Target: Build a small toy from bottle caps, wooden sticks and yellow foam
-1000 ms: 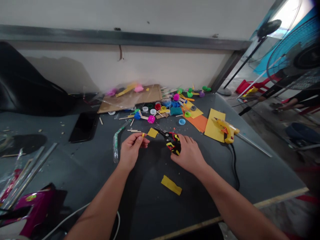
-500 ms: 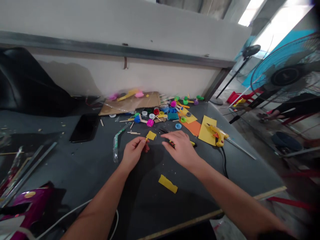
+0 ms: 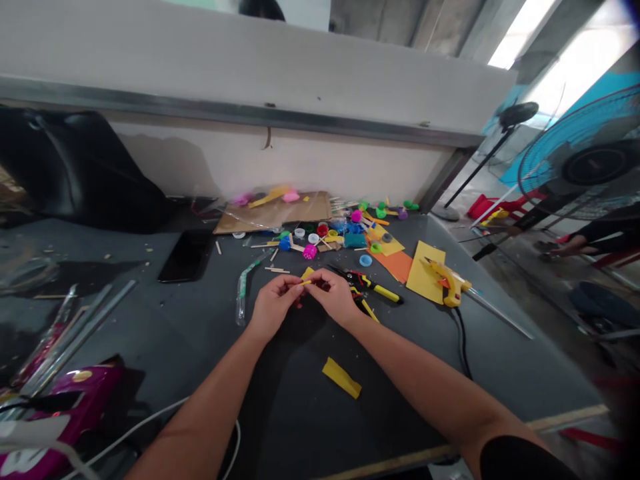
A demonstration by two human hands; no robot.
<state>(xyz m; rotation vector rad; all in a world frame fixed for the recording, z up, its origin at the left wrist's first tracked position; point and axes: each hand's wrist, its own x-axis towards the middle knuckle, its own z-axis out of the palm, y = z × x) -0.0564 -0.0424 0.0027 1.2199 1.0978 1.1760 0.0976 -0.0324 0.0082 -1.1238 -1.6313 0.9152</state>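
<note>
The left hand [image 3: 274, 308] and right hand [image 3: 330, 297] are drawn close together over the middle of the dark grey tabletop [image 3: 165, 333], their fingertips almost meeting. The left thumb and forefinger pinch a thin yellow strip [image 3: 305, 283], which points right toward the other hand. The right fingers curl in around its end, though the view there is small and shadowed, so whether they grip the strip or some small dark piece is hard to tell. Just beyond the hands, a small yellow felt square [image 3: 307, 272] lies partly hidden behind them. To the right, a pair of black pliers with yellow-and-red handles [image 3: 367, 287] lies flat on the tabletop. Further right, a yellow hot glue gun [image 3: 450, 283] rests on a yellow paper sheet [image 3: 425, 272], with its black power cord [image 3: 463, 347] running toward the near edge. An orange paper sheet [image 3: 395, 265] lies beside that sheet on the left. Nearer the person, a crumpled yellow felt strip [image 3: 341, 377] lies alone. To the left of the hands stands out a clear plastic tube with a green stripe [image 3: 243, 288], and further left lies a black smartphone [image 3: 187, 256]. Along the far edge, a flat brown cardboard sheet [image 3: 273, 210] sits beside a scatter of coloured bottle caps and wooden sticks [image 3: 325, 233].
</note>
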